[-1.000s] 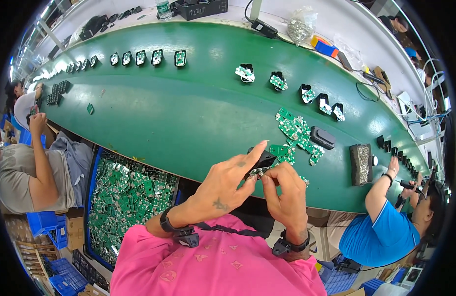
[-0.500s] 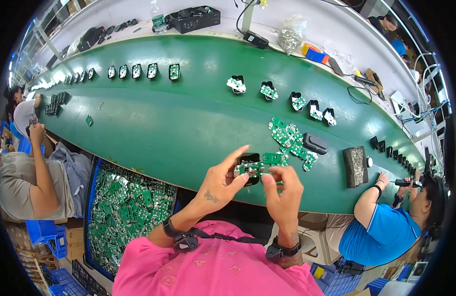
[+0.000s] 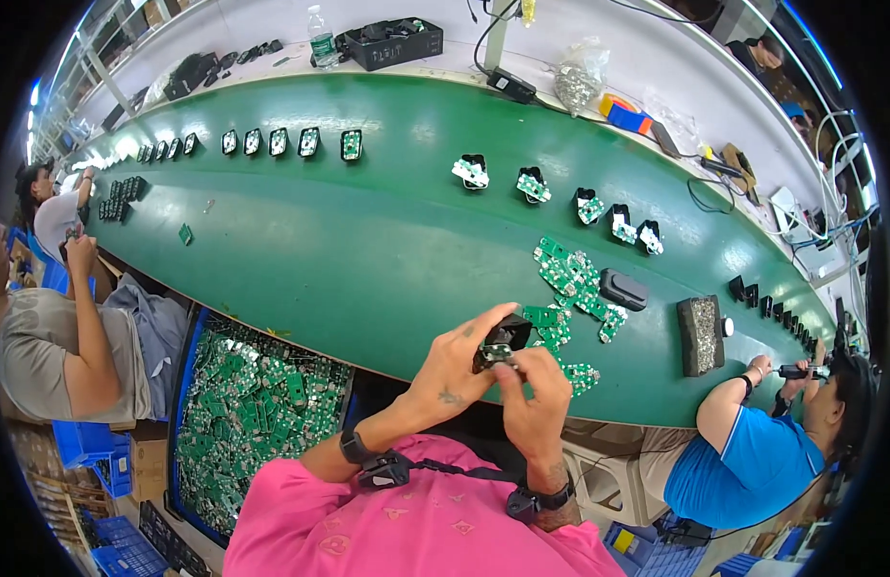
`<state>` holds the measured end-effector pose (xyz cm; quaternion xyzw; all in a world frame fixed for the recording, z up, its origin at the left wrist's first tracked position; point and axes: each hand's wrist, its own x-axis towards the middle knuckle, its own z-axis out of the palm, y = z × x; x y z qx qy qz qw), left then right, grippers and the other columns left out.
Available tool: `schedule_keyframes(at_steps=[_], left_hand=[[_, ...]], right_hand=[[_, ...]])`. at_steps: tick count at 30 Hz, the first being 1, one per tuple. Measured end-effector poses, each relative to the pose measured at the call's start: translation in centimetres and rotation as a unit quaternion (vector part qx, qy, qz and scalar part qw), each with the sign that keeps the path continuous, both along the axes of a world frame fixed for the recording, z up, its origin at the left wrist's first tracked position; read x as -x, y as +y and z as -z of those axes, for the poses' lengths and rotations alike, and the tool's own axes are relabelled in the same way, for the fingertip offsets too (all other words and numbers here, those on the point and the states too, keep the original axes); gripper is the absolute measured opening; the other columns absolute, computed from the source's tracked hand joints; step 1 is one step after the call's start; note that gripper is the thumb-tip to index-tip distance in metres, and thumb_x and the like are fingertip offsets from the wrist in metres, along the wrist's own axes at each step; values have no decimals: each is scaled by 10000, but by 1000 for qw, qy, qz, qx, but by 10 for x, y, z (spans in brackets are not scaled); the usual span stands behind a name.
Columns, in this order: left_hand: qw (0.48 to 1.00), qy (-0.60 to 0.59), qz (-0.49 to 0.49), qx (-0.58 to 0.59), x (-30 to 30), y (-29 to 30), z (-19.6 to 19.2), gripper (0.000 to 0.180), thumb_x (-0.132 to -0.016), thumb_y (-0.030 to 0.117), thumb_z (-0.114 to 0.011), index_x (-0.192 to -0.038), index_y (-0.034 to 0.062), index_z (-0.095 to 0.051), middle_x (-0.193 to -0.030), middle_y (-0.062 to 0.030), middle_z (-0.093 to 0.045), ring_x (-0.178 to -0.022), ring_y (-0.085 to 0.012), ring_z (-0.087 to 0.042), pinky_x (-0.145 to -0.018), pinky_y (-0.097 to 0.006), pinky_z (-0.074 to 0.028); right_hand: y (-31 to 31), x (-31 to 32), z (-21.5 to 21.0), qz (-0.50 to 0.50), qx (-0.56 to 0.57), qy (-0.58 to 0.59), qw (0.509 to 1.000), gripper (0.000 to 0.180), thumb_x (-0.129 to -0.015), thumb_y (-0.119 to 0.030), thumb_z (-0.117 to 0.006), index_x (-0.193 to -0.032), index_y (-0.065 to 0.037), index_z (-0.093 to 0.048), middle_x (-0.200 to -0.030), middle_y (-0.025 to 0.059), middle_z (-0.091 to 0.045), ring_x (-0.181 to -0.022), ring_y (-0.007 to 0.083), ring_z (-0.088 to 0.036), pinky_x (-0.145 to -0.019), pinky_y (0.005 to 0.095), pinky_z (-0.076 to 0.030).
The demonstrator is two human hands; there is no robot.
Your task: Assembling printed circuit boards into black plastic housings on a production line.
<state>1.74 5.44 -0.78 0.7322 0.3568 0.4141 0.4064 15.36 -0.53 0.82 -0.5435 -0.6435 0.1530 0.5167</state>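
Note:
My left hand [image 3: 457,363] is wrapped round a black plastic housing [image 3: 515,331], holding it tilted above the near edge of the green table. A small green circuit board [image 3: 494,354] sits at the housing's lower opening. The thumb and fingers of my right hand [image 3: 534,392] are closed on the board's edge, and these fingers partly hide it. Just beyond my hands lies a loose pile of green circuit boards [image 3: 566,272], with more boards [image 3: 582,377] beside my right hand. A rounded black case [image 3: 624,288] rests against the pile's right side.
Black housings with boards [image 3: 533,186] stand in a row across the far side. A dark rough block [image 3: 701,337] lies to the right. A blue-rimmed bin of boards [image 3: 262,423] stands below the table's left edge. Co-workers sit at left and right; one wears a blue shirt [image 3: 743,466].
Both hands have drawn together, and the housing is tipped up so that its board faces toward me. My right fingers now press on the board. The whole view has shifted slightly.

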Motion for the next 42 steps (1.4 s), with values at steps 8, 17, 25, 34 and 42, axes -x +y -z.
schedule_keyframes(at_steps=[8, 17, 25, 34, 42], left_hand=[[991, -18, 55, 121, 0, 1, -16, 606, -843, -10, -683, -1422, 100, -537, -1090, -102, -644, -753, -137, -602, -630, -269, -505], [999, -26, 21, -3, -1, -7, -13, 625, -880, -85, -530, -1485, 35, -427, -1168, -161, -604, -817, -169, -636, -689, -295, -534], [973, -92, 101, 186, 10, -3, -23, 510, -933, 45, -561, -1433, 66, -466, -1168, -188, -607, -755, -209, -674, -672, -336, -556], [972, -96, 58, 206, -2, -2, -14, 376, -1010, 123, -484, -1367, 9, -517, -991, -95, -677, -690, -130, -649, -616, -275, -541], [991, -59, -48, 106, -15, -2, -7, 300, -1030, 150, -468, -1278, -2, -543, -991, -253, -671, -799, -424, -675, -738, -445, -536]], right_hand=[[0, -21, -13, 2, 205, 309, 929, 229, -938, -130, -738, -792, 19, -645, -667, -15, -594, -543, 29, -514, -460, 191, -343], [7, -26, -11, 40, 126, 131, 983, 232, -888, -120, -780, -757, 15, -645, -660, -10, -591, -545, 49, -495, -485, 221, -357], [17, -18, -20, 82, 110, 28, 990, 270, -856, -135, -801, -715, 18, -629, -622, 23, -546, -561, 71, -479, -498, 250, -361], [19, -12, 0, 86, 167, 35, 982, 224, -964, -179, -665, -1107, -7, -648, -765, 158, -677, -626, 270, -655, -569, 363, -489], [22, 3, 0, 60, 118, 31, 991, 403, -1063, -206, -459, -1397, 10, -528, -887, 234, -683, -701, 340, -686, -640, 404, -525]])
